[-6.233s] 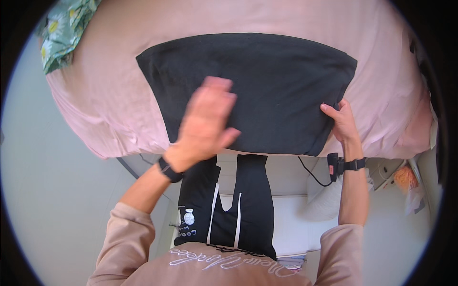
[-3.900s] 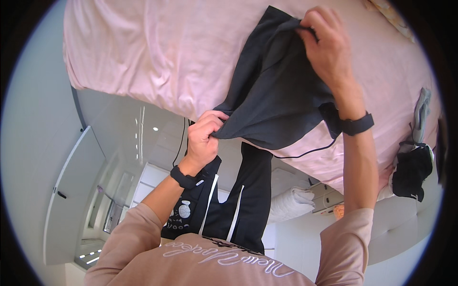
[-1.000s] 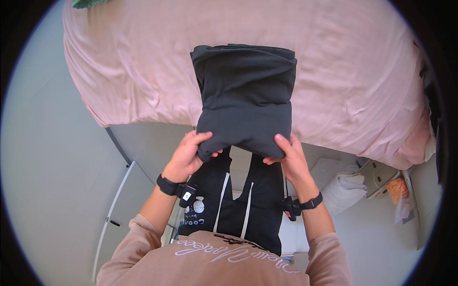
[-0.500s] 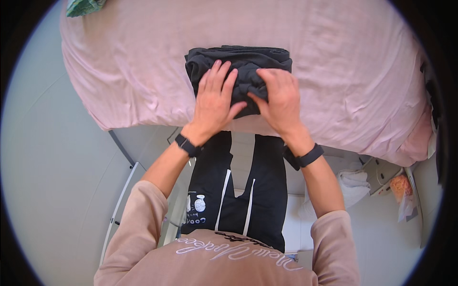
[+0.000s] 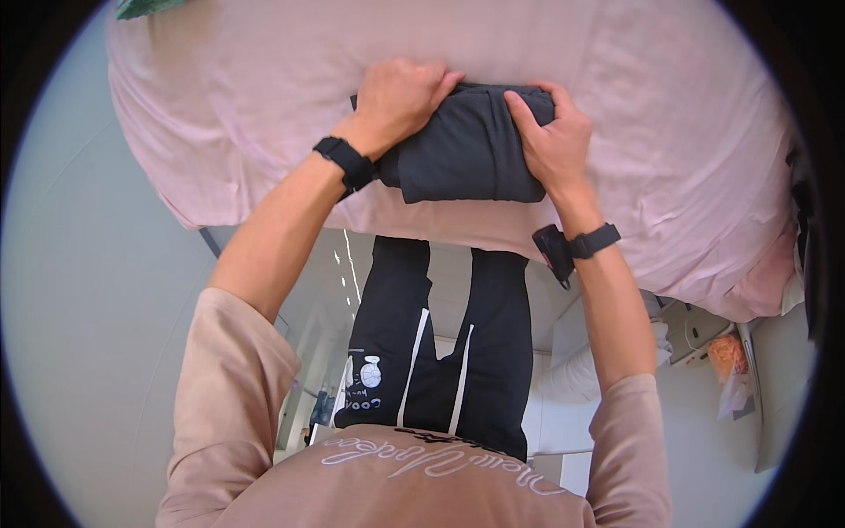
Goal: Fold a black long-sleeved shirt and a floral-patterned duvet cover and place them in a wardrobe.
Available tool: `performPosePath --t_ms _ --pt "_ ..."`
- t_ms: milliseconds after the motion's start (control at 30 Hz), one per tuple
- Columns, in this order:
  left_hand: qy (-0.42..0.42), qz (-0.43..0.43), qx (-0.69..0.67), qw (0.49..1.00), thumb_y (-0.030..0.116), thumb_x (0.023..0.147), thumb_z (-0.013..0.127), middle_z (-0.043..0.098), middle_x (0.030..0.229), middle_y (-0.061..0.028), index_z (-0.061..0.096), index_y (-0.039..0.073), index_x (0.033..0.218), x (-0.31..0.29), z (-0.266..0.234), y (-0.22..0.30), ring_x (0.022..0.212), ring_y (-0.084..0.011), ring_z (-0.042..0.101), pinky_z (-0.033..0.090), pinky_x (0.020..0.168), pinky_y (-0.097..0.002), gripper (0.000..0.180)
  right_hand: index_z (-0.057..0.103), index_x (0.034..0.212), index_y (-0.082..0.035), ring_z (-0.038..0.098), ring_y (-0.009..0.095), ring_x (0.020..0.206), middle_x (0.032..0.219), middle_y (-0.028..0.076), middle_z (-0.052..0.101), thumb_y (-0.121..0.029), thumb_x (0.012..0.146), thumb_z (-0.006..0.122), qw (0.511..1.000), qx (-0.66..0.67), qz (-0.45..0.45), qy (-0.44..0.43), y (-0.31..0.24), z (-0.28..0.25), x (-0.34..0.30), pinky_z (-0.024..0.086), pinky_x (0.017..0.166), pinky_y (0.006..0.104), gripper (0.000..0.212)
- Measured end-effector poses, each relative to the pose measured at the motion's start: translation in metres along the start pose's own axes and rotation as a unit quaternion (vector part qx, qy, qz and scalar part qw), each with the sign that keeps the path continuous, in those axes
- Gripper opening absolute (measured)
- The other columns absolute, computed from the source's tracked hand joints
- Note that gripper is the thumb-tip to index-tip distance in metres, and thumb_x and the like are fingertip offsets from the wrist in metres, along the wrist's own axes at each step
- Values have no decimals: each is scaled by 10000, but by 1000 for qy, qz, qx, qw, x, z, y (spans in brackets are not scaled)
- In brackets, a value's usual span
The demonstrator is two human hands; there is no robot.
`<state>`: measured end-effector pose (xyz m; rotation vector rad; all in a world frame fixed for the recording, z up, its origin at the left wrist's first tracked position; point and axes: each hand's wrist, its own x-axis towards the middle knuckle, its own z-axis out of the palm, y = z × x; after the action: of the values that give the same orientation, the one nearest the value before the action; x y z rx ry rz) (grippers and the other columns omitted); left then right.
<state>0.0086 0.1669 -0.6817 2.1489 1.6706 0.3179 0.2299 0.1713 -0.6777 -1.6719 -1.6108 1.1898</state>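
since half a second ago both hands have slid apart to the bundle's ends. left hand and right hand grip the folded dark garment on the pink bed; folding looks nearly finished.

I see folded garment: plain dark charcoal | bed sheet: pale pink, no pattern | wristbands: black on both arms | my sleeves: dusty beige-pink | trousers: black with white side stripes and a small white print | cloth at top corner: green, patterned | floor: light grey
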Motion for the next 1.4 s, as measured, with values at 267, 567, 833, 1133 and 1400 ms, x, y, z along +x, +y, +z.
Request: performPosePath --t_ms 267,567,833,1133,1400 --pt "56 -50 -70 995 230 811 711 575 688 -110 577 41 760 -20 -65 62 652 -308 567 454 577 -403 237 665 941 5 674 348 754 782 213 680 -417 779 741 996 20 87 21 -12 -13 -13 522 696 370 458" --pt "35 -346 -109 931 231 765 795 578 769 -57 590 -20 886 -70 -52 106 671 -155 541 466 639 -284 347 671 958 12 674 335 790 813 207 686 -470 771 732 988 29 149 21 -2 -13 -1 518 726 381 520" --pt "70 -462 -462 754 162 966 568 624 802 -52 586 10 877 -93 -57 103 684 -102 567 445 594 -230 176 674 941 14 674 314 777 812 198 687 -475 770 734 989 21 140 29 -1 -10 0 521 717 361 522" --pt "-33 -529 -511 677 206 963 586 561 782 25 549 29 1020 -86 -66 115 597 -45 449 364 551 -209 190 674 938 14 676 309 744 783 189 686 -465 769 737 993 3 115 36 -4 -9 -3 521 692 362 512" --pt "112 -510 -414 746 163 950 603 445 673 79 587 4 816 -81 -48 60 603 -22 331 279 514 -221 209 671 935 15 667 254 730 787 165 688 -390 795 755 995 21 89 32 -4 -7 -3 518 687 329 436"
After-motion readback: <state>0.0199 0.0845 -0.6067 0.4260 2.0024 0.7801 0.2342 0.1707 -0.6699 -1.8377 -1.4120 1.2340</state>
